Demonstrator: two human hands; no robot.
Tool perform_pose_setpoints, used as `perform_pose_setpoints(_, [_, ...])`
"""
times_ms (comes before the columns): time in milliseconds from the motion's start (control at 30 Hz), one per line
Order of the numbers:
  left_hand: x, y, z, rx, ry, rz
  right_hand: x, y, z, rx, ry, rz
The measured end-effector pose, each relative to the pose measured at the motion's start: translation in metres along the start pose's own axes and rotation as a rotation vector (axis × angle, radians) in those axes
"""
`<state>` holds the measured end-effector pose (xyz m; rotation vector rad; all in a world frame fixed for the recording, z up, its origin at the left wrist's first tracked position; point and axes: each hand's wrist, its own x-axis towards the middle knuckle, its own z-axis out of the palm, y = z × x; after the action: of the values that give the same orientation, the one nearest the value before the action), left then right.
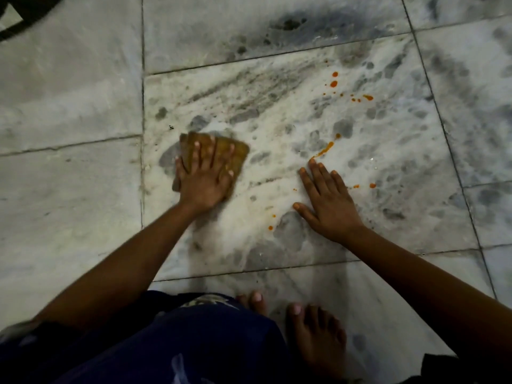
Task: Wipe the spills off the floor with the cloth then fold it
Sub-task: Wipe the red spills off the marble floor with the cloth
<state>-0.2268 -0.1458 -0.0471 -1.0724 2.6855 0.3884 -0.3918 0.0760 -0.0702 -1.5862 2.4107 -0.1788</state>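
A folded yellow-brown cloth (pixel 238 152) lies flat on the grey marble floor (pixel 277 120) left of centre. My left hand (pixel 205 176) presses down on it with straight, spread fingers. My right hand (pixel 327 200) rests flat on the bare floor to the right, fingers straight. Orange spills dot the tile: a streak (pixel 325 150) just beyond my right fingertips, a cluster of drops (pixel 349 90) at the upper right, two drops (pixel 365 185) right of my right hand, and small drops (pixel 271 222) near my right wrist.
My bare feet (pixel 313 331) and dark blue clothing (pixel 166 342) fill the bottom of the view. A dark curved object (pixel 22 15) sits in the top left corner. Tile joints cross the floor around the stained tile.
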Motion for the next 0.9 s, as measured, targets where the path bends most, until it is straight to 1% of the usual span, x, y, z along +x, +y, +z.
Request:
perform_pose_setpoints(67, [0.036,0.006,-0.016,-0.080,-0.048,-0.109,0.000,0.000,-0.001,-0.008,-0.003,-0.004])
perform_pose_setpoints(100, [0.046,0.014,-0.021,-0.099,-0.071,-0.120,0.000,0.000,-0.001,-0.011,-0.005,-0.005])
perform_pose_setpoints(167, [0.040,0.037,-0.017,-0.068,-0.098,-0.050,-0.001,-0.001,-0.001,-0.005,-0.004,-0.002])
perform_pose_setpoints(233, [0.004,0.065,0.007,0.030,-0.068,0.082,-0.001,-0.002,-0.002,0.002,0.006,0.009])
perform_pose_setpoints(300, [-0.052,0.084,0.034,0.050,0.003,0.186,-0.001,0.000,-0.003,0.005,0.005,0.002])
perform_pose_setpoints(367, [-0.100,0.083,0.054,0.016,0.064,0.218,-0.002,0.004,-0.003,-0.024,-0.013,-0.029])
perform_pose_setpoints(433, [-0.114,0.060,0.057,0.028,0.084,0.205,-0.003,0.004,-0.004,-0.034,-0.006,-0.033])
perform_pose_setpoints(500, [-0.103,0.036,0.048,0.020,0.117,0.119,-0.003,0.003,-0.002,-0.011,-0.004,-0.022])
perform_pose_setpoints(567, [-0.075,0.025,0.033,-0.019,0.078,-0.056,-0.003,0.003,-0.002,-0.003,-0.010,-0.015])
perform_pose_setpoints(633, [-0.047,0.030,0.021,-0.064,0.037,-0.202,-0.003,0.003,-0.003,-0.010,-0.015,-0.024])
perform_pose_setpoints(667, [-0.039,0.038,0.019,-0.061,0.023,-0.220,-0.003,0.003,-0.003,-0.007,-0.021,-0.021])
perform_pose_setpoints(733, [-0.046,0.062,0.027,-0.010,0.001,-0.136,-0.004,0.001,-0.003,-0.003,-0.017,-0.007])
perform_pose_setpoints(800, [-0.078,0.081,0.044,0.031,0.044,0.034,-0.006,-0.003,-0.002,0.009,-0.006,0.009])
perform_pose_setpoints(833, [-0.098,0.085,0.051,0.036,0.064,0.107,-0.008,-0.004,-0.001,0.008,-0.007,0.009])
perform_pose_setpoints(900, [-0.125,0.074,0.062,0.052,0.105,0.166,-0.010,-0.005,0.000,-0.005,-0.008,0.005])
